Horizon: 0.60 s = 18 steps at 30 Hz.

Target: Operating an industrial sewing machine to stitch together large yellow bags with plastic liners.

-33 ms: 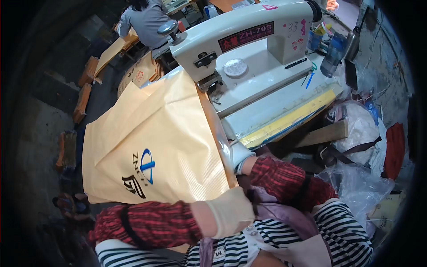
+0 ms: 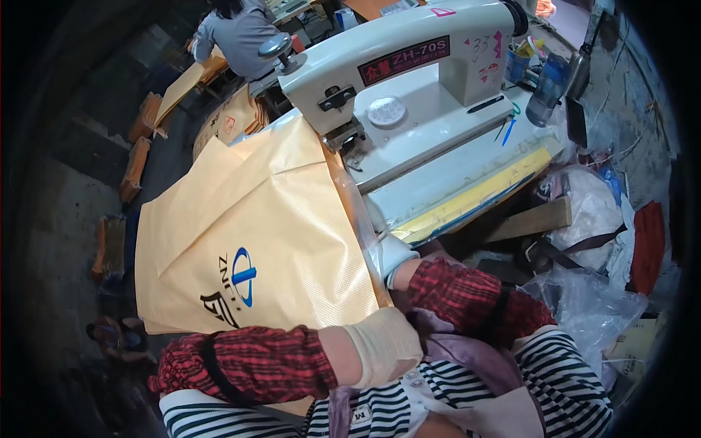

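A tan woven sack (image 2: 270,219) with a blue emblem and dark lettering lies tilted across my front. Its far right corner reaches under the head of a white sewing machine (image 2: 314,109). Clear film (image 2: 355,201) shows along the sack's right edge. My left hand (image 2: 387,344), in a pale glove, is closed at the sack's near right corner; its fingertips are hidden. Farther up that edge, my right hand (image 2: 395,257), in a white glove, is closed against the sack and film, with its fingers partly hidden behind them.
On the machine table stand a water bottle (image 2: 548,91) and a cup of tools (image 2: 518,62), beside a dark phone (image 2: 576,123). Yellow padding (image 2: 482,191) lines the table's front edge. Plastic bags (image 2: 584,292) lie at right. A person (image 2: 237,40) sits beyond the machine; stacked sacks (image 2: 232,117) stand nearby.
The sack's surface has creased differently, with a sharper fold near the machine, and its emblem has shifted slightly. My left hand has moved a little to the right; my right hand is nearly still.
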### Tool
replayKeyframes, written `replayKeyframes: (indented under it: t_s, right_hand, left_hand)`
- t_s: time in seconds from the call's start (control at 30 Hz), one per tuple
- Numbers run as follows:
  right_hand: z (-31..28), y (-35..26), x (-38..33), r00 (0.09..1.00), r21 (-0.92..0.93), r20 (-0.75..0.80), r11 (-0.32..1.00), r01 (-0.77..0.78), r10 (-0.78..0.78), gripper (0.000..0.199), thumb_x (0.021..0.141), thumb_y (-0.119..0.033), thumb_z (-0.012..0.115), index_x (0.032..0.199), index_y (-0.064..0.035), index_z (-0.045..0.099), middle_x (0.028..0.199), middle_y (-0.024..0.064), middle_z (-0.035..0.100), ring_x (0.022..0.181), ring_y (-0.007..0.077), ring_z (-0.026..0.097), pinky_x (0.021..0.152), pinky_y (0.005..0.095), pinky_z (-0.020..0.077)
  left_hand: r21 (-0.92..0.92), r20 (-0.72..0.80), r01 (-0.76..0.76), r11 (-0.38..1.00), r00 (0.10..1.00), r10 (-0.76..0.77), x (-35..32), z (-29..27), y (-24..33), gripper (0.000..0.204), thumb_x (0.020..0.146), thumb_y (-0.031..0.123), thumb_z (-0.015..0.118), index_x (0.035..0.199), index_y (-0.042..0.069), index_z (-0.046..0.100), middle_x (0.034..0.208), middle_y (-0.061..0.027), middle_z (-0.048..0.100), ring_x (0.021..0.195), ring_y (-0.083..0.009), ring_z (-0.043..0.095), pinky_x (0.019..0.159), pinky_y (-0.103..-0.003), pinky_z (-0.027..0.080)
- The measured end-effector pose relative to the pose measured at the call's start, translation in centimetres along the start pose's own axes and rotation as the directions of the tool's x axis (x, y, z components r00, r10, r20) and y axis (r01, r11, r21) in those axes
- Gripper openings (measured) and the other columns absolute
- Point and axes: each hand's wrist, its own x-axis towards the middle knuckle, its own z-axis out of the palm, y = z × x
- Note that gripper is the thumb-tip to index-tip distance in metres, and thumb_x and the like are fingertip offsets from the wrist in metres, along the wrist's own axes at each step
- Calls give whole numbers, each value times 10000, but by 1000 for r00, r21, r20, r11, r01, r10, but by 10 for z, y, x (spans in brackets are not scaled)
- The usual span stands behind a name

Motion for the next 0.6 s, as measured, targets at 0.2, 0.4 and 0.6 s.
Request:
replayKeyframes:
  t_s: [0.2,0.4,0.6]
  right_hand:
    - [5,-12,-5,982,-124,31,976,-181,186,340,806,-248,474,1005,-4,602,861,164,664,737,318,648,672,437,500]
    - [-34,5,63,865,103,133,862,-497,483,546,870,-307,382,1321,-7,309,951,162,653,830,317,644,701,433,502]
    - [-43,6,47,965,115,52,959,-260,256,403,872,-325,382,926,-50,671,994,212,627,891,354,624,760,415,492]
  left_hand:
    - [-30,205,222,975,956,-212,-72,-52,-24,175,688,228,556,700,57,591,715,-126,583,718,-329,586,643,-401,480]
    - [275,-198,134,952,977,-80,-61,-80,-62,146,607,227,612,526,111,577,483,-87,463,471,-279,487,583,-383,366]
    - [41,-44,65,997,997,-63,25,-21,-59,128,616,199,592,566,84,614,605,-116,609,585,-304,605,532,-399,452]
